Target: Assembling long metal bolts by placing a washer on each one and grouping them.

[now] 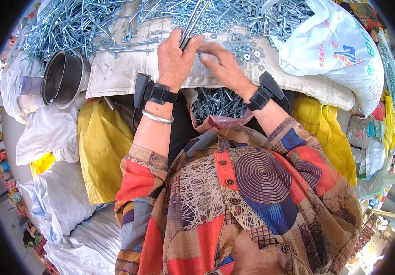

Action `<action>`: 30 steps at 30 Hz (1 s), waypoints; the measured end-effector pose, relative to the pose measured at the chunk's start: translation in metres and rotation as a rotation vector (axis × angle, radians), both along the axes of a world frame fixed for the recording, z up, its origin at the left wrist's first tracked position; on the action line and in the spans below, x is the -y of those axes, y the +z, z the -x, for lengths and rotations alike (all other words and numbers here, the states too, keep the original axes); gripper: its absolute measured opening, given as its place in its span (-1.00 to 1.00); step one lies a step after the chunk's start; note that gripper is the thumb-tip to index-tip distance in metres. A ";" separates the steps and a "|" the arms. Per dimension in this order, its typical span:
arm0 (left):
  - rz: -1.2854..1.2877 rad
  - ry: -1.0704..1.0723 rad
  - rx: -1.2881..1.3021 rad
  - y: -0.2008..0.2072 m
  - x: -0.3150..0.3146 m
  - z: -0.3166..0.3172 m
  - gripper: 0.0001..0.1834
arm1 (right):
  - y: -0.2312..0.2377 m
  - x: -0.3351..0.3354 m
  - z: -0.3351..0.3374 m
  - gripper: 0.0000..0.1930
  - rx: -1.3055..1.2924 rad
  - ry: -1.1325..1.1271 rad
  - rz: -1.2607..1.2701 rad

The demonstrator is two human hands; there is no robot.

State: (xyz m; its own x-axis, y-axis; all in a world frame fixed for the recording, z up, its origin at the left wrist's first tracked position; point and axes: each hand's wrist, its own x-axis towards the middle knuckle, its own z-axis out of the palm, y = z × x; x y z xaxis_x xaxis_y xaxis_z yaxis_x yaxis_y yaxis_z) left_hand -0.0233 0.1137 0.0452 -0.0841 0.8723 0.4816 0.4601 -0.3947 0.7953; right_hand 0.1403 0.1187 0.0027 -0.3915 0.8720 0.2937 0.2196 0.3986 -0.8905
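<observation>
My left hand (175, 59) is closed round several long metal bolts (194, 20), whose shafts point up and away from me over the work surface. Close beside its thumb is my right hand (227, 68), with curved fingers and a gap between thumb and forefinger. Its fingertips come up against the left hand, and a small dark bit near them is too small to name. Loose flat washers (245, 48) lie just beyond the right hand. Small nuts (211, 24) are scattered past the bolts.
A heap of long bolts (78, 27) covers the far left; shorter metal pieces (277, 18) are heaped at the far right beside a white plastic bag (330, 46). A dark round pan (61, 79) stands at left. An open bag of bolts (219, 104) sits below my hands, between yellow sacks (101, 146).
</observation>
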 end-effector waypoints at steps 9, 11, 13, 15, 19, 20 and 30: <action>0.026 -0.001 -0.004 -0.003 0.000 -0.004 -0.61 | -0.007 0.003 0.008 -0.39 -0.225 -0.110 0.094; 0.028 0.005 -0.050 -0.001 0.000 -0.006 -0.62 | -0.010 -0.005 -0.004 -0.36 -0.285 -0.156 0.139; 0.009 0.001 -0.050 -0.003 0.000 -0.003 -0.62 | -0.006 -0.005 -0.004 -0.35 -0.284 -0.155 0.113; 0.005 -0.002 -0.052 -0.003 0.000 -0.002 -0.62 | -0.003 0.002 0.007 -0.36 -0.253 -0.103 0.076; 0.017 0.009 -0.076 0.003 0.000 -0.006 -0.61 | -0.003 -0.006 -0.008 -0.37 -0.212 -0.154 0.047; 0.016 0.014 -0.086 0.004 0.000 -0.008 -0.61 | -0.005 -0.011 -0.012 -0.37 -0.211 -0.170 0.044; -0.019 0.003 -0.059 -0.002 -0.001 -0.002 -0.61 | -0.008 0.000 0.005 -0.33 -0.233 -0.081 0.058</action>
